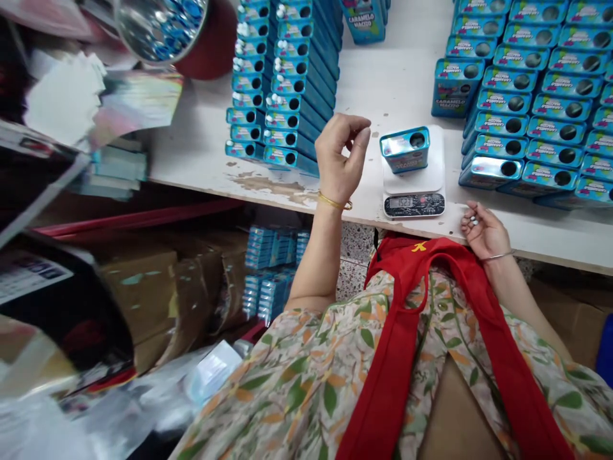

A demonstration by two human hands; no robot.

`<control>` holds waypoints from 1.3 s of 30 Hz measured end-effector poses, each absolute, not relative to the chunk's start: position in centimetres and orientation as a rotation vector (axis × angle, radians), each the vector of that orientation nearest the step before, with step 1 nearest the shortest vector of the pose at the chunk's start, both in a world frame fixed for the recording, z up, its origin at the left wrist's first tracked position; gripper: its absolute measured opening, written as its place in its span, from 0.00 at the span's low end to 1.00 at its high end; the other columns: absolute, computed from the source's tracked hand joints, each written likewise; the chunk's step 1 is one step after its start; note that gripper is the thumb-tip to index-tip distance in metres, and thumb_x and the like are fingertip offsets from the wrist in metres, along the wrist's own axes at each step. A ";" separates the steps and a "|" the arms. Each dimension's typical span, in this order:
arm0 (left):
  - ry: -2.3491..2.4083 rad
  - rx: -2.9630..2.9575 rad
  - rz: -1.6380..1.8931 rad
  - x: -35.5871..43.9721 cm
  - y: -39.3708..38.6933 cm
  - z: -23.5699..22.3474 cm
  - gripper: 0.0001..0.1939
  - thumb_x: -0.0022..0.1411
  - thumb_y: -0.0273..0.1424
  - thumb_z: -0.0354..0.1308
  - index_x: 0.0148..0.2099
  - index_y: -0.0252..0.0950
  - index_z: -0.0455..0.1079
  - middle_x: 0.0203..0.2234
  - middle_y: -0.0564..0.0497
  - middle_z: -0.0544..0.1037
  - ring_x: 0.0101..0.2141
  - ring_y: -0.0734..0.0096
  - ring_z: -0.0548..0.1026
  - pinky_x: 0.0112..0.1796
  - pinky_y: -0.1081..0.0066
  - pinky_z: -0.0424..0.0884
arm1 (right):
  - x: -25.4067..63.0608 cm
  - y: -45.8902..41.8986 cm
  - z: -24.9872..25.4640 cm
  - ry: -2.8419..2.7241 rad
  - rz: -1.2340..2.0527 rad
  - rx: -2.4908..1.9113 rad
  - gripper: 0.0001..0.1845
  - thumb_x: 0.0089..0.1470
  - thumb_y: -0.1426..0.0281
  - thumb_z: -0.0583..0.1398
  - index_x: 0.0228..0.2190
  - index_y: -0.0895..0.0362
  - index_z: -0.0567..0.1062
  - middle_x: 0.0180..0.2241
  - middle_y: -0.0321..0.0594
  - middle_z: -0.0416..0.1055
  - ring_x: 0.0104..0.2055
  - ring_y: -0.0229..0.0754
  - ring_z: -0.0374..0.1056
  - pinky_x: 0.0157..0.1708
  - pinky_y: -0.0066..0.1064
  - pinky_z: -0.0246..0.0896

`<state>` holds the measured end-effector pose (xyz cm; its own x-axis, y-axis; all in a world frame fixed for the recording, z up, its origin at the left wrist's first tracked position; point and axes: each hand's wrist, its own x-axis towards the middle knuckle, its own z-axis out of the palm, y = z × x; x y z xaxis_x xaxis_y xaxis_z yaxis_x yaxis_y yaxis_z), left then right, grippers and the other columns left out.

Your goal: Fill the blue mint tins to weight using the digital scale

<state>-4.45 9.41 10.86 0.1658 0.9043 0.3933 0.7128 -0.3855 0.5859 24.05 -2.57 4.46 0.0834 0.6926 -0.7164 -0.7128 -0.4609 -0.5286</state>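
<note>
A blue tin [406, 151] with a round hole in its top stands upright on a small white kitchen scale [435, 182]. The scale's display is lit, but I cannot read it surely. My left hand [342, 153] hovers to the left of the tin, thumb and forefinger drawn together in a pinch. Whatever might be between those fingertips is too small to see. Palm up at the table's front edge, right of the scale, my right hand [486, 231] has its fingers curled around a few small white pieces [474, 220].
Rows of blue tins [287, 121] with white pieces on their tops stand left of my left hand. More tins [531, 128] crowd the right side. A metal bowl [163, 32] of blue-wrapped items is at the upper left. Below the table are cardboard boxes [138, 294] and stacked blue tins [271, 275].
</note>
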 end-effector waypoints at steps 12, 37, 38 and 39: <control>1.335 2.287 0.992 -4.7 10.4 10.0 0.23 0.69 0.54 0.43 0.50 0.44 0.66 0.44 0.47 0.72 0.44 0.64 0.73 0.39 0.63 0.72 | 24.2 -2.7 4.1 -0.053 1.620 -1.250 0.09 0.51 0.69 0.67 0.34 0.61 0.76 0.23 0.34 0.70 0.22 0.32 0.67 0.21 0.21 0.65; 1.096 2.745 0.398 5.1 19.7 7.9 0.23 0.68 0.42 0.48 0.61 0.41 0.63 0.53 0.40 0.71 0.53 0.50 0.66 0.52 0.51 0.58 | 23.8 -3.9 3.8 -0.160 1.678 -1.221 0.25 0.41 0.58 0.73 0.37 0.60 0.77 0.26 0.34 0.70 0.24 0.31 0.67 0.23 0.21 0.64; 1.106 2.745 0.398 5.2 19.6 7.6 0.24 0.68 0.43 0.48 0.62 0.42 0.63 0.54 0.40 0.71 0.53 0.49 0.66 0.52 0.50 0.58 | 23.7 -3.8 3.8 -0.201 1.696 -1.244 0.26 0.42 0.57 0.73 0.39 0.60 0.77 0.25 0.34 0.70 0.23 0.31 0.66 0.22 0.21 0.62; 1.120 2.747 0.410 5.1 19.6 7.5 0.25 0.67 0.44 0.48 0.62 0.42 0.62 0.55 0.39 0.70 0.54 0.49 0.66 0.52 0.51 0.58 | 23.6 -3.6 3.8 -0.253 1.711 -1.275 0.27 0.43 0.56 0.72 0.41 0.59 0.77 0.24 0.34 0.70 0.22 0.31 0.64 0.21 0.21 0.61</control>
